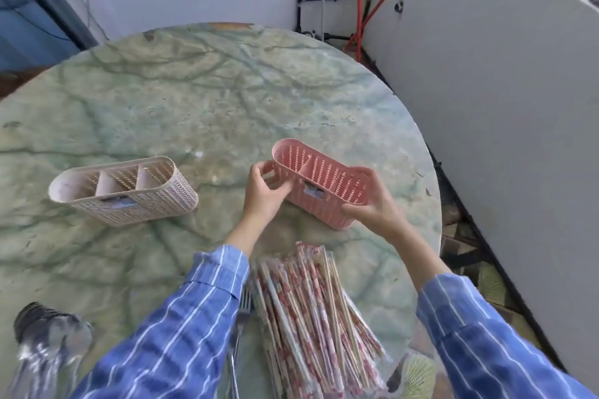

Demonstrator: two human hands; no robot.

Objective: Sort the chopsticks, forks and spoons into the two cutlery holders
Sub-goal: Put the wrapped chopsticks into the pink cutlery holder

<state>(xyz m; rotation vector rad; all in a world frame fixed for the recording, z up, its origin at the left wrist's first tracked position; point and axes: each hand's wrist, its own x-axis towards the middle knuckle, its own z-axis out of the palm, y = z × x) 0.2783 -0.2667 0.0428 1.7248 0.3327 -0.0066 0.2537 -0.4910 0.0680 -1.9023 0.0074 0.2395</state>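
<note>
Head view shows both hands on the pink holder (324, 185), right of centre on the round green marbled bench (210, 100). The left hand (264, 191) curls its fingers round the far-left end, thumb on the near wall. The right hand (372, 204) grips the near-right end, fingers wrapped over the rim. The holder's long axis runs from far left to near right, and its open top tips toward the camera, so its dividers show. Whether its base touches the bench cannot be told.

The beige holder (123, 191) sits well apart to the left, long axis lying left to right, with three compartments visible through its open top.

Wrapped chopsticks (308, 317) lie in a heap at the near edge, between the forearms, their long axes pointing away from the person toward the pink holder. A fork (243, 304) lies just beside them, tines pointing away, partly hidden by the left striped sleeve (194, 317). Blurred metal cutlery (48, 340) lies at near left.
</note>
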